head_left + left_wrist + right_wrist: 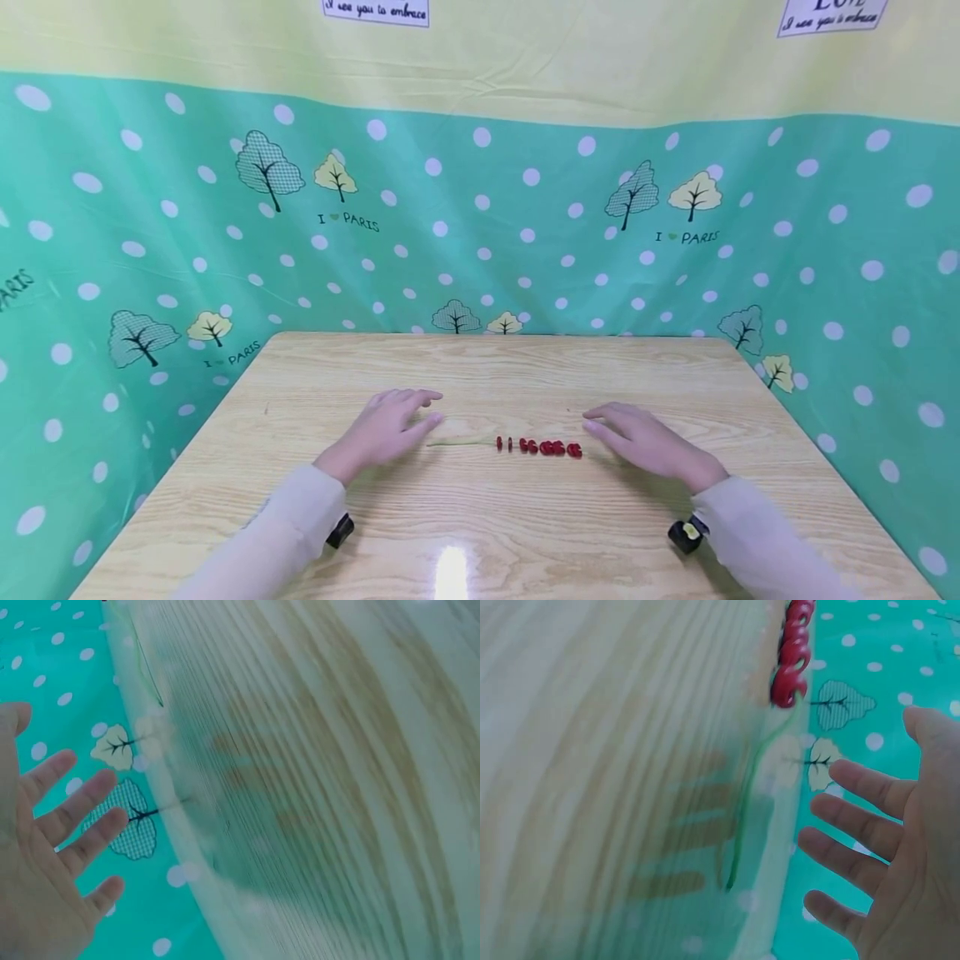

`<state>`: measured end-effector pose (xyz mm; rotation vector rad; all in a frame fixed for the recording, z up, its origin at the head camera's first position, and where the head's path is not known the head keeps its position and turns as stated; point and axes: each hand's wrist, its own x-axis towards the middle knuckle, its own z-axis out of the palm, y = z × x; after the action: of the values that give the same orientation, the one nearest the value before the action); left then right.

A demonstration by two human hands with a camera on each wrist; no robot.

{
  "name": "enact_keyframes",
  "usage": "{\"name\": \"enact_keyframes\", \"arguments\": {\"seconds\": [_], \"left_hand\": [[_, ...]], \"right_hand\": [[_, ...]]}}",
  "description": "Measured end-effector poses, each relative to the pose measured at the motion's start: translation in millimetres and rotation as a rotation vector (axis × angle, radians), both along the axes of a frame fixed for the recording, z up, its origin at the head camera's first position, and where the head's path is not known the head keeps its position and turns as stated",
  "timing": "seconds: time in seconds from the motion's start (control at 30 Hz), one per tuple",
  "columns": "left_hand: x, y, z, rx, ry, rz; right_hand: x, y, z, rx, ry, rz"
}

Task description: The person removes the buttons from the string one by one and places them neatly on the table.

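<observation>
A row of shiny red beads (551,447) lies across the middle of the wooden table. A thin green string (459,442) runs out from its left end. My left hand (386,427) is beyond the string's left tip, fingers spread and holding nothing. Just past the row's right end, my right hand (643,439) also has its fingers extended with nothing in them. In the right wrist view, the beads (793,652) sit at the top, and a green string (744,799) trails from them towards the viewer. The left wrist view catches a bit of green string (142,660) at upper left.
The light wood-grain table (480,367) reaches back to a green dotted curtain (480,217) printed with trees, which also hangs along both sides. Small dark devices (341,531) are strapped under both wrists. A bright light reflection shows at the table's front.
</observation>
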<state>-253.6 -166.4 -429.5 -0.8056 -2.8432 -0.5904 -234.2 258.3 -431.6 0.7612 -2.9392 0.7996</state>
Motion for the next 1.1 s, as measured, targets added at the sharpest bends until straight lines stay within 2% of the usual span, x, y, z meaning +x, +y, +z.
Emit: {"name": "enact_keyframes", "arguments": {"seconds": [0.27,0.53,0.67,1.1], "left_hand": [[-1.1,10.5,-2.1,0.001,-0.013,-0.022],[0.0,16.9,-1.6,0.051,-0.085,-0.049],[-0.3,19.4,-1.9,0.055,-0.094,-0.061],[-0.2,28.0,-2.0,0.129,-0.11,-0.171]], "right_hand": [[-5.1,-26,4.1,-0.023,-0.013,0.046],[-9.8,-45,4.8,-0.03,-0.053,0.098],[-11.3,-54,4.8,-0.022,-0.067,0.109],[-16.5,-84,0.1,0.035,-0.061,0.233]]}}
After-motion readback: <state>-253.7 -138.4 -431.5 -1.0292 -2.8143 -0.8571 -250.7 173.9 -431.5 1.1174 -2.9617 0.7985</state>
